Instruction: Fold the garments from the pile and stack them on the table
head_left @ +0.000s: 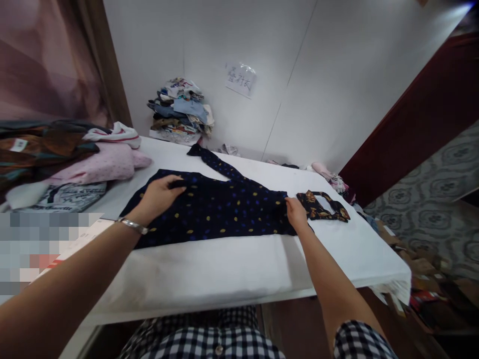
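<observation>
1. One pile of clothes (93, 164) lies at the left end of the tabletop (224, 269).
2. Your left hand (159, 194) pinches a tuck of the navy dotted shirt (220, 209), mid-tabletop.
3. It looks spread flat, one sleeve stretched toward the tabletop's far edge; I judge its body not yet doubled over.
4. Your right hand (295, 212) rests on its right hem, fingers bent; I cannot tell whether it grips.
5. A brown-patterned scrap (324, 205) lies toward the tabletop's right end.

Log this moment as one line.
left hand: grips fold of dotted navy garment | right hand: holds its other end | garment: spread on white table | clothes stack: by back wall
</observation>
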A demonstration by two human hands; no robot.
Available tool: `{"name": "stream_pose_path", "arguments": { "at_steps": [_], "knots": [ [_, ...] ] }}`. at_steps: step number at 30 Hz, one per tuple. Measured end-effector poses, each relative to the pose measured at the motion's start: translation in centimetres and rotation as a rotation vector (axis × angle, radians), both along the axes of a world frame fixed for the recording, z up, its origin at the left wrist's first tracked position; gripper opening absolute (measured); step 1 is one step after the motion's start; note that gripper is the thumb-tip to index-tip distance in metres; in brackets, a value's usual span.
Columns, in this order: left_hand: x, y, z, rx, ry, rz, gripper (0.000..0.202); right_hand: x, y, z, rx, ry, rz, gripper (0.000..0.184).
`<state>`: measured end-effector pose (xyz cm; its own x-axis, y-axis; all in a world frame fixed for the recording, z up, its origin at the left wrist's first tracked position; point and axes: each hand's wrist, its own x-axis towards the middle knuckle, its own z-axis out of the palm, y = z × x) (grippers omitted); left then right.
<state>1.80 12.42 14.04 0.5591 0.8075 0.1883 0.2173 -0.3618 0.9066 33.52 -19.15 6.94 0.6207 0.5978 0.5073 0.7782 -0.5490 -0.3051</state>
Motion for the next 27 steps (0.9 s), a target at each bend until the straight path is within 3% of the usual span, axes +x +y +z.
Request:
{"name": "stream_pose_path", "arguments": {
  "at_steps": [2, 4, 9, 12, 14, 19, 22, 27],
  "knots": [
    [-1.3, 0.7, 1.2, 0.205, -0.012, -0.054, 0.016, -0.5, -0.8, 0.3, 0.034, -0.052, 0.048, 0.033],
    [-3.0, 1.7, 0.4, 0.362, 0.056, -0.06, 0.013, -1.6, -1.6, -0.1, -0.034, -0.065, 0.125, 0.033],
    [-7.0, 4.0, -6.5, 0.684, 0.405, -0.312, 0.024, -4.6, -3.0, -2.7, -0.376, 0.012, 0.278, 0.031],
    [-8.1, 4.3, -9.0, 0.726, 0.512, -0.313, 0.031, -4.8, -3.1, -3.4, -0.389, 0.002, 0.264, 0.033],
    [-8.3, 4.1, -9.2, 0.752, 0.522, -0.27, 0.033, -4.2, -3.0, -3.2, -0.36, -0.028, 0.228, 0.035],
    [-8.4, 3.8, -7.8, 0.877, 0.364, -0.144, 0.034, -2.3, -2.9, -2.5, -0.38, -0.038, 0.175, 0.032],
    [-9.0, 4.1, -8.1, 0.919, 0.358, -0.133, 0.035, -2.2, -3.2, -2.7, -0.346, -0.073, 0.155, 0.031],
    [-10.6, 5.4, -10.1, 0.71, 0.58, -0.234, 0.039, -2.8, -3.9, -2.8, -0.467, -0.025, 0.227, 0.034]
  ]
}}
